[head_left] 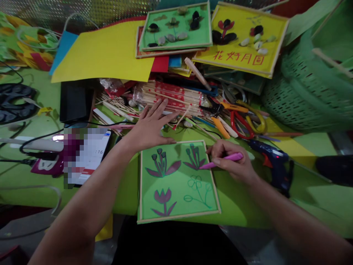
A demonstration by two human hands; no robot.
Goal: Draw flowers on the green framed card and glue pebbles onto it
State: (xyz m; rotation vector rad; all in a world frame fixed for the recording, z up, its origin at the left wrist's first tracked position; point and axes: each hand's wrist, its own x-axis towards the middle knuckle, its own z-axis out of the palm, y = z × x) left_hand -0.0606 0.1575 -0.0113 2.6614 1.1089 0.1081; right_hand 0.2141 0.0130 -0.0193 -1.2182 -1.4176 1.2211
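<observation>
A green card [171, 187] edged with thin wooden sticks lies flat at the table's front. Drawn flowers cover it: three are coloured in purple, and the lower right one is only a green outline. My right hand [231, 161] grips a pink marker pen [233, 157], its tip at the upper right flower. Fingers spread, my left hand [151, 123] rests at the card's top edge, beside the bundles of wooden sticks [176, 95]. Nothing is held in it.
Right of the card lie a blue glue gun [271, 162] and red-handled scissors [239, 125]. A green basket [300, 92] stands behind them. Finished framed pictures [245, 55] and a yellow sheet [110, 51] are at the back. A phone [91, 158] and a purple power strip [49, 165] with cables sit left.
</observation>
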